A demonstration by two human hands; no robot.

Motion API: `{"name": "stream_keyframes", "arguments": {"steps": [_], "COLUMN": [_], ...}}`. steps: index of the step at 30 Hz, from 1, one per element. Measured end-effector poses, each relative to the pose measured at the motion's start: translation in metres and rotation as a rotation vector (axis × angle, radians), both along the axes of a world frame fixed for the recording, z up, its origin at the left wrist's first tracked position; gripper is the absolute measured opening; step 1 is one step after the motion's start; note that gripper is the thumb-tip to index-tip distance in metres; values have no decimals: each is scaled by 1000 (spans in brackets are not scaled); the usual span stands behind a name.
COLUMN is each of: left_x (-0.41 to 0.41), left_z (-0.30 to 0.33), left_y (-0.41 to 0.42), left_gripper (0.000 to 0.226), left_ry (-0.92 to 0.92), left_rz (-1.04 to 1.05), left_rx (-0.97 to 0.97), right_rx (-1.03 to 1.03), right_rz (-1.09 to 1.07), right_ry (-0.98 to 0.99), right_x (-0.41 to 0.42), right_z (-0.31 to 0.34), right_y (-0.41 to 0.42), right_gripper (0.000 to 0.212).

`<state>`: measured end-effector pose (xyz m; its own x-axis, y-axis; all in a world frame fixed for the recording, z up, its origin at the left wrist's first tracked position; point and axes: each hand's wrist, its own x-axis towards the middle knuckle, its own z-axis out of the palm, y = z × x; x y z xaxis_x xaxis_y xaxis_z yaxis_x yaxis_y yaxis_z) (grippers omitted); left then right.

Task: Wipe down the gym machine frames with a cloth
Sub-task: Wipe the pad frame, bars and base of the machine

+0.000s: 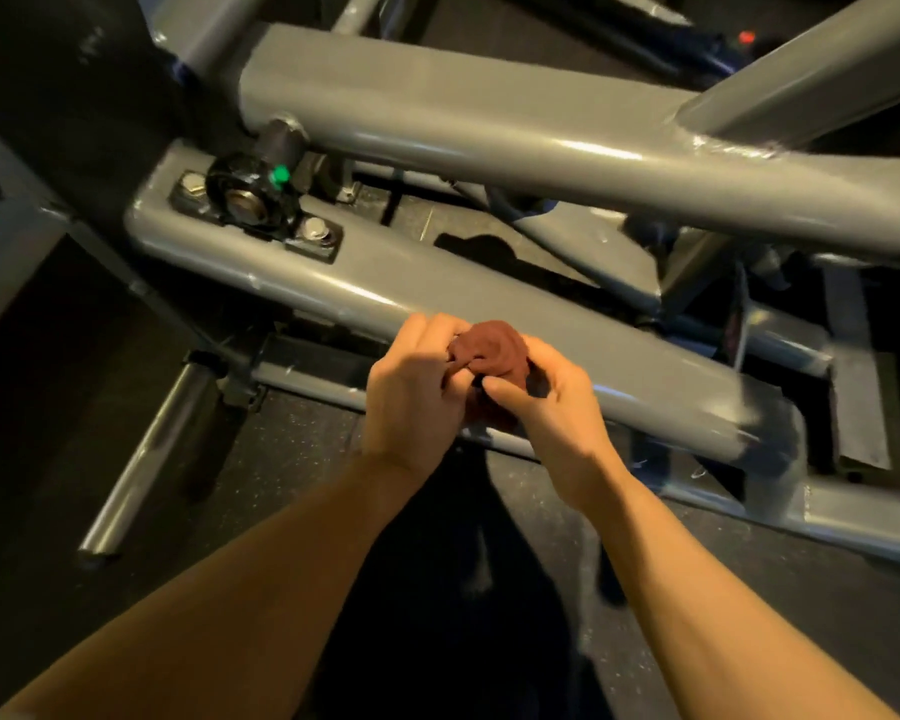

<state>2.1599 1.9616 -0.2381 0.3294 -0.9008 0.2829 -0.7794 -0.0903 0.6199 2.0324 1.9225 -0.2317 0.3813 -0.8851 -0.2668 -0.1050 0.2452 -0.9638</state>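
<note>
So both hands are bunched up around a small dark reddish-brown cloth [492, 350], wadded into a ball right over the nearer grey painted steel frame tube [396, 283] of the gym machine. The left hand [414, 392] has its fingers curled in on the left side of the wad, pinching at the fabric. The right hand [552, 402] cups it from the right with the thumb laid across the front, so it's got hold of it too. The cloth sits between the two hands, more or less above the lower edge of that tube; can't tell if it's actually touching the metal or just held above it.

That nearer tube runs diagonally from upper left down to lower right. Up at its left end there's a black bearing block with a shiny metal centre [245, 197], bolted down on a plate with two silver bolt heads either side. A little bright green cap [280, 175] sticks out just beside the bearing.

Behind it is a second, fatter grey frame tube [489, 132] running roughly the same way, with another grey tube welded onto it at the upper right. Lower left there's a bare shiny steel bar [146, 459] angling down toward the dark speckled rubber floor [292, 449]. The right end of the near tube is pretty blurry, so no detail there. Lighting is dim and warm, lots of glare streaks on the paint.
</note>
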Motion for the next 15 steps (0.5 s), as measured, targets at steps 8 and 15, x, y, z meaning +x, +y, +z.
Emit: {"name": "stream_keyframes", "arguments": {"steps": [8, 15], "left_x": [90, 77], "left_z": [-5, -19], "left_y": [28, 21], "left_gripper": [23, 21], "left_ry": [160, -93], "left_rz": [440, 9], "left_rx": [-138, 90], "right_rx": [-629, -754], "right_rz": [-142, -112], "right_ry": [531, 725], "right_x": [95, 116], "right_z": [-22, -34], "right_y": [29, 30], "right_gripper": [50, 44]}}
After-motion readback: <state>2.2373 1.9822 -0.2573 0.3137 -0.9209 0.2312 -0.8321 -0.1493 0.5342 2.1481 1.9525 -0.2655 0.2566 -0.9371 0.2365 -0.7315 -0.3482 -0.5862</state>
